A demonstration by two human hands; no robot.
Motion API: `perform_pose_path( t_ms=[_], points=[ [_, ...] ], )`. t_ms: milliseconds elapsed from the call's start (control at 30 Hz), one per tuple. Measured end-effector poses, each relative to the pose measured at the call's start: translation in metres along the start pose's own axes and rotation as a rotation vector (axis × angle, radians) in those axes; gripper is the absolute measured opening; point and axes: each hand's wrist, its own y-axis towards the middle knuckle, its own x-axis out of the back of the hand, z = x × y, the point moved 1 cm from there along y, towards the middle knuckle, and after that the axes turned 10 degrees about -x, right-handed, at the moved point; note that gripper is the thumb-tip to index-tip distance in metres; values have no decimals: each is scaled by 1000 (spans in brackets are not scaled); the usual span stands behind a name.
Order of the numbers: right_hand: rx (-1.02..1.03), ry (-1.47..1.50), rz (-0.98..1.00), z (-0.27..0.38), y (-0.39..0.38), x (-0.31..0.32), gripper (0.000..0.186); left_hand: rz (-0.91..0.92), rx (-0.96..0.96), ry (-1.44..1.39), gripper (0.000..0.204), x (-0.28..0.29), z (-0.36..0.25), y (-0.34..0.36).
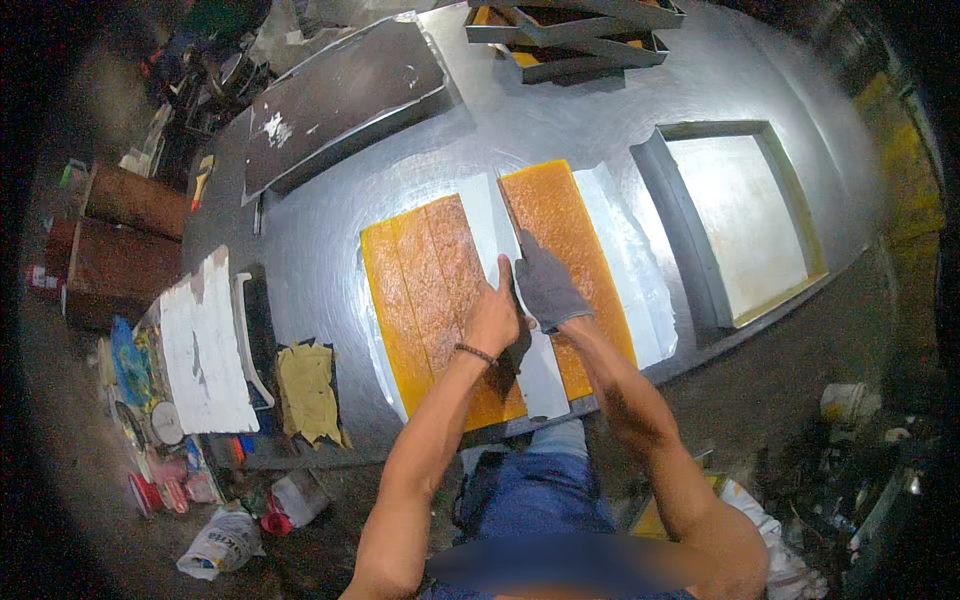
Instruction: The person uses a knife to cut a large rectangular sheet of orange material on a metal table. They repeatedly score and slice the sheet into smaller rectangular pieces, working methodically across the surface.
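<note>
Two flat, grainy orange-brown slabs with yellow edges lie on pale sheeting on a metal table. The left slab has lengthwise lines across its top. A strip of whitish sheet shows in the gap between it and the right slab. My left hand, bare with a beaded bracelet, is at the left slab's inner edge; one finger points forward and the others are hidden. In a grey glove, my right hand lies over the right slab's inner edge, fingers curled together. Whatever is in its grip cannot be made out.
To the right stands a rectangular metal frame. A large dark tray lies at the far left, and stacked metal frames stand at the back. Left of the slabs are a white board, a tan cloth and a brush.
</note>
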Motion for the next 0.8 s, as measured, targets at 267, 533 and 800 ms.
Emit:
perform_pose_path(
  t_ms=[267,533,800],
  points=[
    [108,20,-67,1,-1,1,36,-68,-68,34,126,-7,4,0],
    [71,-24,-51,10,16,1,31,-45,-68,-28,123,-10,11,2],
    [-1,-17,-7,8,-14,9,29,-30,-78,7,124,-9,15,3]
  ],
)
